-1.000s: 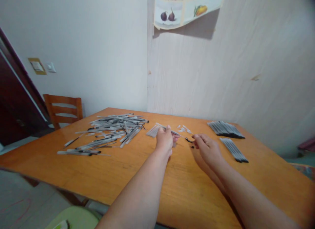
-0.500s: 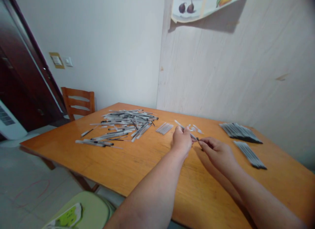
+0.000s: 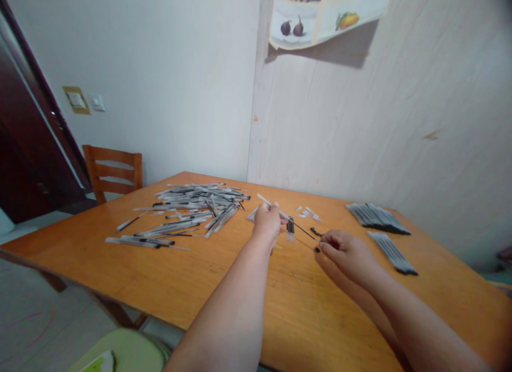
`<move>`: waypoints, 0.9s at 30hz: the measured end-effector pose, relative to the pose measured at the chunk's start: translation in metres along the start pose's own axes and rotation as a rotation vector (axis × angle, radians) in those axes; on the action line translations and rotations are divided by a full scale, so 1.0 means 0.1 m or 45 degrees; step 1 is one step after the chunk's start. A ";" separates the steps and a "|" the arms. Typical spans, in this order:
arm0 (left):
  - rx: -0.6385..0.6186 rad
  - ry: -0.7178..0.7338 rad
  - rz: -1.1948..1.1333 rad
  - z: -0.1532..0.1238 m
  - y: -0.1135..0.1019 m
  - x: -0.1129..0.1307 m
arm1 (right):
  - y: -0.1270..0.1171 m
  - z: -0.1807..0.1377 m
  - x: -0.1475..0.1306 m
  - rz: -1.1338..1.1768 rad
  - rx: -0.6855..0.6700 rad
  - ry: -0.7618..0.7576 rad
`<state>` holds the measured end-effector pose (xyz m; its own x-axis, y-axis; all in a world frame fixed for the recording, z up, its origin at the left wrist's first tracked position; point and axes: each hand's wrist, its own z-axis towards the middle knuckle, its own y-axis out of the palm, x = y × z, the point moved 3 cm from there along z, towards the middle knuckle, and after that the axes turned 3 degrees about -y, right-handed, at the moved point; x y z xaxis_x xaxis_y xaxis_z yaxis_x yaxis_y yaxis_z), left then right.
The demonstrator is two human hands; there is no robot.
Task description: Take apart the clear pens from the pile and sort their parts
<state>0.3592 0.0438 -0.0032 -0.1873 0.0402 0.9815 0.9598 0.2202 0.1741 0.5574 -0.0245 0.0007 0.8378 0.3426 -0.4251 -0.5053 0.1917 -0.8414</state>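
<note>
My left hand [image 3: 269, 220] is closed around a clear pen barrel [image 3: 264, 199], which slants down to the right. A thin dark refill [image 3: 303, 230] sticks out of the barrel's lower end. Just right of it, my right hand [image 3: 344, 249] has thumb and forefinger pinched together; whatever they hold is too small to make out. Small black pieces [image 3: 316, 231] and a black plug [image 3: 317, 250] lie by its fingertips. Beneath the refill is a short row of dark refills or tubes [image 3: 290, 229]. Behind my left hand, a row of clear barrels [image 3: 252, 214] is partly hidden.
A loose heap of pen parts [image 3: 200, 198] spreads over the table's left side. Small clear caps [image 3: 309, 213] lie beyond my hands. Two neat rows of pens, a far row [image 3: 376, 218] and a nearer row [image 3: 392, 253], sit at right. A green stool [image 3: 132, 350] stands below the front edge.
My hands have drawn apart, the left going left with the barrel. The dark refill now shows at the barrel's end, where both hands met before. The view has shifted slightly right.
</note>
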 end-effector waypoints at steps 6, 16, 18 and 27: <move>0.138 -0.041 -0.041 0.10 -0.12 0.00 | 0.06 0.00 -0.01 -0.047 0.021 0.124; 0.128 -0.109 -0.060 0.13 -0.13 -0.01 | 0.11 0.02 -0.15 -0.009 0.133 0.243; 0.128 -0.134 -0.088 0.13 -0.14 -0.01 | 0.11 0.05 -0.17 -0.024 0.137 0.204; 0.166 -0.175 -0.157 0.19 -0.17 -0.04 | 0.23 0.26 -0.49 -0.136 0.036 0.040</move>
<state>0.3400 0.0585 -0.0111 -0.3368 0.1357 0.9317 0.8944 0.3555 0.2715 0.4997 -0.0126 0.0108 0.8930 0.2900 -0.3442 -0.4182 0.2518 -0.8728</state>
